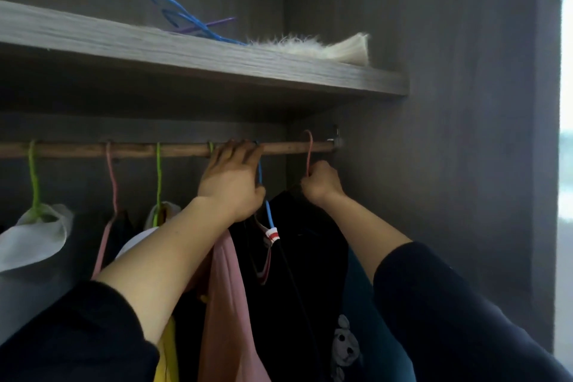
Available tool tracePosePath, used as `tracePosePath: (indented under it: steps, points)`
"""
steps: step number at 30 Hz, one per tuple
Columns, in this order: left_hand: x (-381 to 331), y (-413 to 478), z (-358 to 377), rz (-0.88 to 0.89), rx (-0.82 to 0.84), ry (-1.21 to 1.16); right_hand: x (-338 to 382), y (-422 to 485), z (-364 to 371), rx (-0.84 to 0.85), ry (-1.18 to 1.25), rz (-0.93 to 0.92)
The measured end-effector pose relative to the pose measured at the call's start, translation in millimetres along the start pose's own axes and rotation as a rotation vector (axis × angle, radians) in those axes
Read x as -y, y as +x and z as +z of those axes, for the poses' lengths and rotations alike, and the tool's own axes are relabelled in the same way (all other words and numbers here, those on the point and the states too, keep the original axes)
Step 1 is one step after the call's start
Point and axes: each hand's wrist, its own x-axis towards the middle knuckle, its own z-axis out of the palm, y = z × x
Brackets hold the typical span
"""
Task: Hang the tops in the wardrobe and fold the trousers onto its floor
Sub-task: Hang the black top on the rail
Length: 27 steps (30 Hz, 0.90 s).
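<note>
Gripping pink hanger (309, 149), right hand (321, 184), left hand (231, 180) curled over rail (155, 149)

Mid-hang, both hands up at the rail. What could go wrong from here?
1. The hook of the pink hanger arcs above the rail, apparently not seated; if the right hand lets go early, the black top may drop.
2. It is close to the end bracket, where the hook could snag.
3. The left hand has its fingers curled over the rail beside the blue hanger; sliding garments could pinch them.
</note>
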Motion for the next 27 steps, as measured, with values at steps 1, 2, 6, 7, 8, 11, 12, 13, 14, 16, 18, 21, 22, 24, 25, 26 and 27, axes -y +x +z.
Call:
tracePosePath:
  steps: [1, 2, 6, 7, 8, 11, 12, 13, 14, 16, 18, 21, 22, 24, 25, 26, 27]
  points:
    - [0, 0, 1, -0.006, -0.012, -0.01, -2, 0, 5, 0.002, -0.004, 0.003]
    - [0, 0, 2, -0.012, -0.019, -0.021, -3, 0, 10, 0.009, -0.01, 0.004]
    - [-3, -3, 5, -0.03, 0.003, -0.05, -8, -1, 21, 0.035, -0.017, 0.004]
    - [-3, -3, 5, -0.031, 0.011, -0.053, -8, -1, 21, 0.041, -0.03, -0.003]
    - [-3, -3, 4, -0.031, 0.02, -0.055, -8, -3, 20, 0.056, -0.053, -0.011]
    - [-6, -5, 4, -0.045, 0.031, -0.056, -14, -13, 19, 0.097, -0.12, -0.074]
    - [-7, -5, 3, -0.053, 0.031, -0.053, -17, -18, 18, 0.092, -0.136, -0.1]
    - [-8, -5, 2, -0.06, 0.033, -0.05, -20, -23, 18, 0.085, -0.141, -0.128]
    - [-8, -5, 0, -0.064, 0.037, -0.047, -22, -28, 18, 0.075, -0.136, -0.159]
    - [-11, -5, -5, -0.074, 0.052, -0.036, -25, -37, 16, 0.034, -0.146, -0.224]
    - [-18, -12, -10, -0.097, 0.078, -0.011, -29, -49, 10, -0.026, -0.244, -0.276]
    - [-33, -38, -17, -0.131, 0.144, 0.011, -37, -80, -3, -0.044, -0.385, -0.309]
    - [-38, -49, -20, -0.123, 0.157, 0.004, -41, -94, -9, -0.038, -0.41, -0.32]
    - [-49, -70, -28, -0.095, 0.157, -0.044, -47, -123, -19, -0.035, -0.448, -0.349]
    - [-55, -81, -33, -0.08, 0.148, -0.082, -50, -139, -25, -0.03, -0.461, -0.361]
    - [-62, -91, -39, -0.064, 0.134, -0.12, -52, -155, -31, -0.023, -0.472, -0.367]
    - [-69, -103, -44, -0.046, 0.116, -0.155, -53, -172, -37, -0.017, -0.482, -0.367]
